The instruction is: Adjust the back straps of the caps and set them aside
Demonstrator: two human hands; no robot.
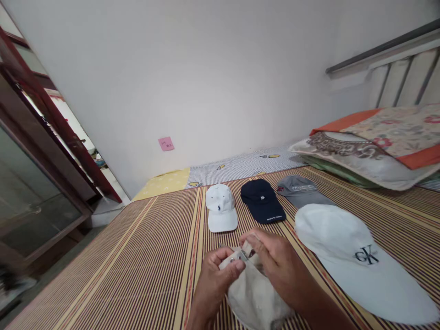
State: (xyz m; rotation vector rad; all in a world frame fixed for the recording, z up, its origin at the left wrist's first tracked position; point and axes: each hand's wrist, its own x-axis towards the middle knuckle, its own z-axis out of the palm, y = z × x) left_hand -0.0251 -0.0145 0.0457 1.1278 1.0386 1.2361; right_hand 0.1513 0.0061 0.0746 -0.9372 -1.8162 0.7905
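Note:
A beige cap is between my two hands at the bottom centre, its strap edge up. My left hand pinches the strap on the left, thumb across it near small dark marks. Gripping the strap's other side is my right hand, fingers closed and partly hiding it. Beyond the hands lie a white cap, a navy cap and a grey cap, in a row. On the right, close to my right forearm, rests a larger white cap with dark "CK" letters.
A striped bamboo mat covers the bed. Stacked pillows stand at the right back, below a rail. Yellow and checked cloth runs along the wall, which bears a pink note. A door and glass-fronted cabinet are at the left.

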